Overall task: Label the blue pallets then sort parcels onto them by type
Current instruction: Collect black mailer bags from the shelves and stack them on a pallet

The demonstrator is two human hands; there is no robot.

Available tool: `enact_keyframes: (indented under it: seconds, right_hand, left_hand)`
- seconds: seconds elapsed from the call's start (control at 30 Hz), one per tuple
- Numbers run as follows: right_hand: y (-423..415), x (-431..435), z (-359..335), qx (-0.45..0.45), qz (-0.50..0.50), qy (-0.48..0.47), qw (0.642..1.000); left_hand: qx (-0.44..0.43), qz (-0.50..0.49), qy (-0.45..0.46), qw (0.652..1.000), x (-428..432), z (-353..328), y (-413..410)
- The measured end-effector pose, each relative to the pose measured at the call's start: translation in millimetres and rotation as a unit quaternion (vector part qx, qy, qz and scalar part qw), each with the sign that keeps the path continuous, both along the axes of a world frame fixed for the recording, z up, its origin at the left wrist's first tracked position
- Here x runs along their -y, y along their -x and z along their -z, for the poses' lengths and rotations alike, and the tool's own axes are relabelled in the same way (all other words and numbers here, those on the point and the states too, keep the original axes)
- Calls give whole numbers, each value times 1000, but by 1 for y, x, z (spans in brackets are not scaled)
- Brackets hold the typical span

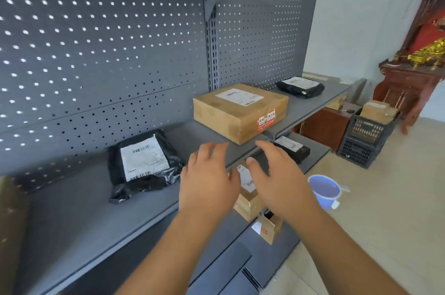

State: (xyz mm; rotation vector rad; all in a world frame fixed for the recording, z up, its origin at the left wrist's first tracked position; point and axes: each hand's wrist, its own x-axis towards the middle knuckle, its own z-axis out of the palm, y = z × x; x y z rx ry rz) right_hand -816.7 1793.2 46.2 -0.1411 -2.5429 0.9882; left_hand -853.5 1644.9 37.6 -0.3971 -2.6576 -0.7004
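A large cardboard box [238, 111] with a white shipping label on top and red stickers at its near corner is seen lying flat on the grey metal shelf [84, 210], close to the front edge and backed by a perforated panel [96, 53]. Both hands are held out side by side just before the box's near corner. The left hand [207, 179] and the right hand [279, 174] are spread wide with fingers loosely bent, and nothing is held in either. No contact with the box can be made out. On the same shelf, a crumpled black poly mailer [144, 162] with a barcode label is laid to the left of the box, well apart from it, and a second black mailer [301, 86] is placed at the far right end. On the lower shelf, a third black mailer [292, 147] is seen beyond the right hand, and a small cardboard parcel [248, 200] is partly hidden between the two hands, with another small carton [268, 229] just beside it. A blue plastic cup [323, 190] is set on the floor near the rack. Farther right, a black plastic crate [366, 138] is loaded with a brown box [378, 111], beside a carved wooden cabinet [414, 82].
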Motion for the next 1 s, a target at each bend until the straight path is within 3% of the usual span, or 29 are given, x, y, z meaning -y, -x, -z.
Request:
enact_keyframes:
  seconds: [0.23,0.6,0.73,1.0]
  right_hand:
    - [75,44,2,4,-134,-4,991]
    - [145,95,6,51,-285,-20,957]
    - [158,108,10,65,-296,-25,953]
    - [176,132,15,113,-269,-23,956]
  left_hand:
    - [-13,-139,-3,990,47,-4,31]
    - [43,-353,-23,934,109,-6,51]
    - [119,-350,-90,925,128,-1,57]
    - [196,-328,-135,914,154,14,73]
